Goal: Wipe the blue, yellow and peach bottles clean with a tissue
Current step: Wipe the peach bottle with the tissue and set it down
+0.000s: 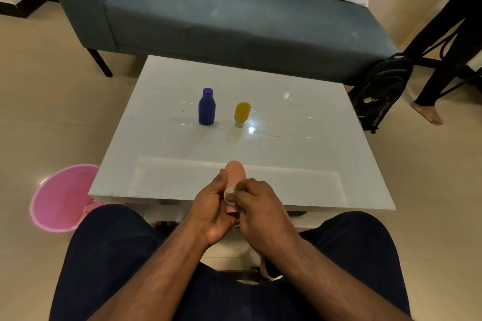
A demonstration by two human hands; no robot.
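My left hand (212, 206) grips the peach bottle (235, 173) above the near edge of the white table (300, 154); only the bottle's upper part and a bit of its bottom show. My right hand (257, 203) pinches a small white tissue (229, 195) against the bottle's side. The blue bottle (206, 107) stands upright at the table's middle. Just right of it the yellow bottle (242, 113) stands on its pale cap.
A pink bin (61, 198) sits on the floor left of the table's near corner. A blue-grey sofa (221, 15) stands behind the table. A black backpack (379, 91) and another person's leg (440, 73) are at the far right.
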